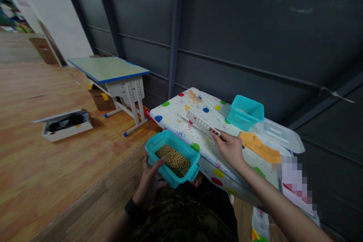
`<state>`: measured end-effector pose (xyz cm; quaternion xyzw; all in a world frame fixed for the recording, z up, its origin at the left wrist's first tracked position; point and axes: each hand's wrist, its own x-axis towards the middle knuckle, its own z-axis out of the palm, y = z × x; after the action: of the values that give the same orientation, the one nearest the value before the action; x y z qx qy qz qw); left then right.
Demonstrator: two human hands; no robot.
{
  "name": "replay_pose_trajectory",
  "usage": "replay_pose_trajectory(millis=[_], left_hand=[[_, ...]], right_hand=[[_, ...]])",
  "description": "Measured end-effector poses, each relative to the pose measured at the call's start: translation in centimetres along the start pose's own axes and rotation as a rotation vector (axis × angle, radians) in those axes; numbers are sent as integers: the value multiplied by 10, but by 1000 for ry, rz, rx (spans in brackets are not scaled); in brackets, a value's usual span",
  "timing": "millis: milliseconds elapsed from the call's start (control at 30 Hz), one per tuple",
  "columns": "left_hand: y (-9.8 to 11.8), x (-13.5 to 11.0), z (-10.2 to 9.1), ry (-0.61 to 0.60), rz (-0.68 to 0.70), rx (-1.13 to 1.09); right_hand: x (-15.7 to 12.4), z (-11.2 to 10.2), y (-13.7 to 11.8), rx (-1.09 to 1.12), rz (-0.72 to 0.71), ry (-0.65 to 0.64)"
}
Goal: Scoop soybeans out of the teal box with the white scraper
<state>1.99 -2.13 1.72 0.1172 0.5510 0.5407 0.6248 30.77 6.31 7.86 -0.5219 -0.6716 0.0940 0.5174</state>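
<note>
My left hand grips the near left side of a teal plastic container, thumb over the rim. Inside it lie small tan and greenish beans. The container is held just off the table's front edge. My right hand is closed on one end of a thin white slotted plastic strip, held over the tabletop and slanting away to the left. Beyond the strip's far end, a patch of small light-orange bits is scattered on the spotted tablecloth.
A second teal container stands at the table's back, near a translucent lid and an orange cloth. A dark panelled wall rises behind. To the left are a school desk and an open white box on the floor.
</note>
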Motion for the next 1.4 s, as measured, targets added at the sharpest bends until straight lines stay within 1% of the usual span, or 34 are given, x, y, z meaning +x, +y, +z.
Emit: replay_pose_trajectory(millis=[100,200,300,400,467,533,600,667,767,833,967,1033,1100,1167,1233,1333,1400], left_hand=[[1,3,0,27,-16,10],[2,6,-2,65,-26,18],[4,7,-6,58,-1,8],[6,4,-8,-8,32,-19],[8,2,-9,-35,40,-27],[9,1,-8,-36,41,-16],[9,2,-8,-22,37,-3],[9,4,-8,2,32,4],[9,8,-9,16,24,14],[8,9,-11,3,30,11],[8,9,-15,-8,38,-14],[9,9,-16,-5,39,-18],[10,10,-17,-2,44,-14],[10,11,-17,4,47,-8],[10,13,-17,25,35,3],[8,15,-19,50,21,12],[6,16,-21,32,40,-2]], right_hand=[[22,15,5,-31,-5,-38],[30,21,6,-26,-10,-113],[23,15,3,-12,-1,-150],[13,2,0,7,5,-172],[9,-3,-1,9,19,-158],[11,-2,0,6,32,-120],[17,5,2,4,36,-81],[26,15,4,1,37,-69],[38,29,6,-9,43,-111],[38,33,4,0,41,-154],[24,24,-2,53,35,-222],[18,17,-4,82,41,-206],[19,14,-2,103,47,-148],[30,16,5,107,56,-74],[50,26,15,95,71,-10],[85,49,29,39,121,28],[107,66,36,-14,139,23]])
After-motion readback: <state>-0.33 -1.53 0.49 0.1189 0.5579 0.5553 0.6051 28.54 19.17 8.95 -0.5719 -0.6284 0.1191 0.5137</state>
